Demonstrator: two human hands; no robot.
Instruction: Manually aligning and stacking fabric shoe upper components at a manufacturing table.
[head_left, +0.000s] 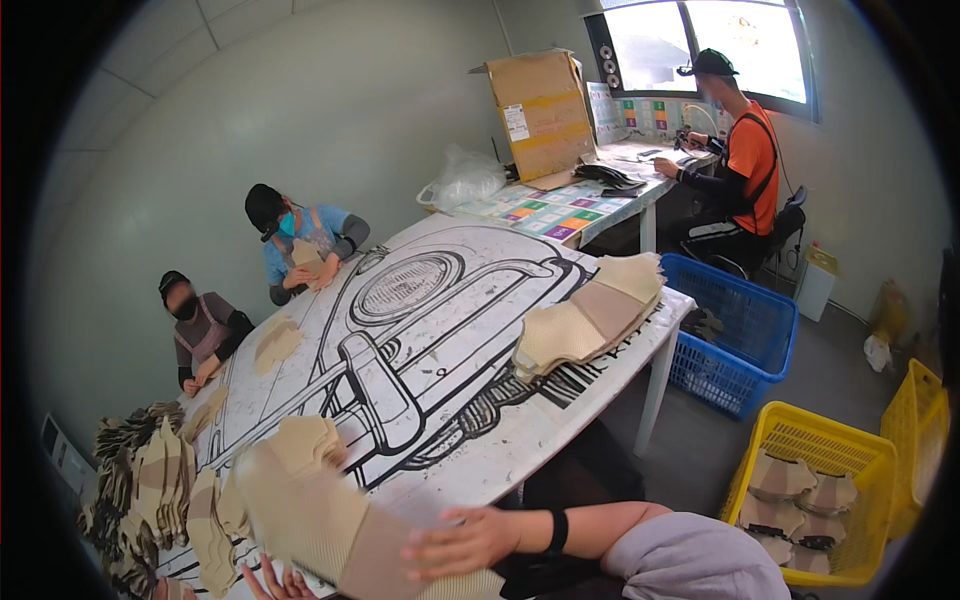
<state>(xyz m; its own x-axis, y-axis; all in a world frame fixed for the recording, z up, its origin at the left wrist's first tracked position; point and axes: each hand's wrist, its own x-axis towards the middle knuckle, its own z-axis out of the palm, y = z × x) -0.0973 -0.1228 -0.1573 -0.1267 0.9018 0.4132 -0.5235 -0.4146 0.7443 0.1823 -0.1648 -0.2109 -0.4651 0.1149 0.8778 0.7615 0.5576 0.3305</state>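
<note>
Some beige ribbed sheeting [310,520] at the near edge of the worktop [520,435]

The left hand [275,584], fingers spread, is cut off by the view's lower edge. The right hand [462,540] lies blurred across the sheeting; whether it pinches, I cannot tell. On the worktop's right edge, a beige stack [590,310] partly hides black lettering [598,374]. Beyond the worktop, a cardboard box [545,90] bears an unreadable label [516,122].

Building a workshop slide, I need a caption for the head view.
Right hand on blurred beige pieces, left hand open nearby, at a black-patterned white table, three co-workers beyond.
</note>
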